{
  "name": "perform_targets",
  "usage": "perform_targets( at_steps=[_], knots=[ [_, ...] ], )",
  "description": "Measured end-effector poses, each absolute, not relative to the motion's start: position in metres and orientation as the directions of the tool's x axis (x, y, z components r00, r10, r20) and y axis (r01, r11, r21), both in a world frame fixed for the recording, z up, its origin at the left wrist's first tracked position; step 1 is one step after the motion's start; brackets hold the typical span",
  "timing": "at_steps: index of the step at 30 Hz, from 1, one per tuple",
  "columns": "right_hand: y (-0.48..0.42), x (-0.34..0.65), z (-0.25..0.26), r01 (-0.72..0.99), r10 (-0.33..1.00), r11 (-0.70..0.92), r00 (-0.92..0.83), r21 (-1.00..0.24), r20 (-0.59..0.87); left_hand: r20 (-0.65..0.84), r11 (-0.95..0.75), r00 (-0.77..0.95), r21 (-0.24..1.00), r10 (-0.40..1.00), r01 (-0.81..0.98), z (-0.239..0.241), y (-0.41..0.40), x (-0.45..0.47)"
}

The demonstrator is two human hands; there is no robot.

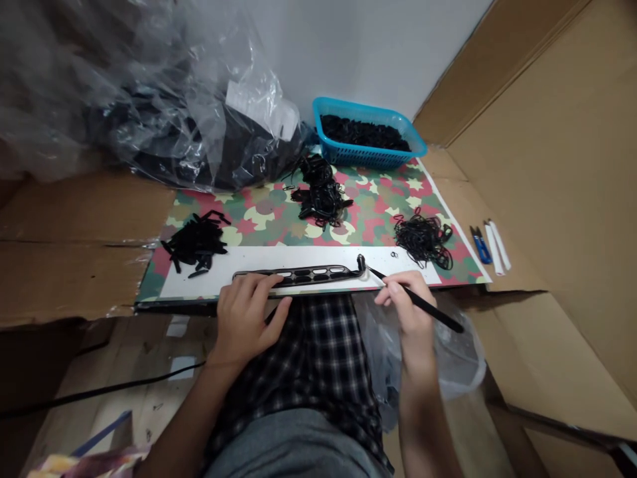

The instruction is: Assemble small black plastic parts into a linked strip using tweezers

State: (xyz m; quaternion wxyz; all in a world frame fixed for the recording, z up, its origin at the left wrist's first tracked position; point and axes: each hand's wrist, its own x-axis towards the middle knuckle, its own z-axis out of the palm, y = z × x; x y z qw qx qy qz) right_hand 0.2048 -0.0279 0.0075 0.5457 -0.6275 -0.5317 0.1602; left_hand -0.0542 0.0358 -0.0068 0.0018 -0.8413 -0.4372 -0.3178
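The workpiece, a long black slotted strip (299,274), lies lengthwise on a white sheet (279,259) near the front edge of the work surface, directly in front of you. Its right end is bent upward into a short hook, with a small whitish patch at the bend; what that patch is cannot be determined.

Your left hand (249,315) bears on the left part of the strip: the fingers lie over it, and the thumb stands spread away from them toward the front edge. Your right hand (411,302) is closed around a slender black tool (435,312) in a pen-like grip, its narrow tip at the hooked end; whether the tip makes contact cannot be confirmed.

To the left of the strip you have a pile of short black pieces (196,242), partly on the white sheet. To the right lies a tangle of thin black loops (423,239), with a small loose loop (394,255) just beside it. Behind the strip, a mixed black heap (321,192) sits on the camouflage-patterned mat (269,229).

Farther back, a blue basket (368,159) holds more black pieces, and a clear plastic bag (199,133) with dark contents stands to its left. Beyond the mat's right edge, blue-handled snips (480,245) lie next to white slender tools (497,247). Below the front edge, to your right, is a translucent bin (462,378)
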Motion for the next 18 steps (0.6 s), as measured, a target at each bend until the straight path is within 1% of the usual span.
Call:
perform_targets(
  at_steps=[3, 6, 8, 10, 12, 15, 17, 18],
  knots=[
    [-0.051, 0.215, 0.001, 0.386, 0.805, 0.1, 0.51, -0.917, 0.302, 0.54, -0.628, 0.424, 0.273, 0.727, 0.728, -0.008, 0.036, -0.057],
    [-0.062, 0.221, -0.001, 0.355, 0.715, 0.145, 0.607, -0.924, 0.346, 0.563, -0.644, 0.41, 0.312, 0.718, 0.699, -0.007, 0.036, -0.057],
    [-0.061, 0.22, 0.002, 0.375, 0.682, 0.182, 0.618, -0.909, 0.391, 0.584, -0.653, 0.394, 0.334, 0.71, 0.68, -0.004, 0.036, -0.051],
    [-0.054, 0.216, 0.007, 0.418, 0.727, 0.186, 0.551, -0.889, 0.411, 0.595, -0.671, 0.403, 0.335, 0.695, 0.662, 0.0, 0.036, -0.041],
    [-0.044, 0.208, 0.012, 0.474, 0.823, 0.174, 0.411, -0.863, 0.392, 0.581, -0.688, 0.437, 0.326, 0.687, 0.648, 0.004, 0.035, -0.028],
    [-0.03, 0.2, 0.017, 0.538, 0.929, 0.151, 0.211, -0.829, 0.305, 0.519, -0.703, 0.504, 0.313, 0.69, 0.639, 0.007, 0.034, -0.007],
    [-0.026, 0.2, 0.016, 0.543, 0.949, 0.13, 0.174, -0.829, 0.263, 0.475, -0.703, 0.536, 0.311, 0.698, 0.639, 0.006, 0.034, 0.002],
    [-0.026, 0.201, 0.015, 0.537, 0.948, 0.136, 0.172, -0.832, 0.266, 0.461, -0.7, 0.543, 0.308, 0.702, 0.644, 0.005, 0.033, 0.005]
  ],
)
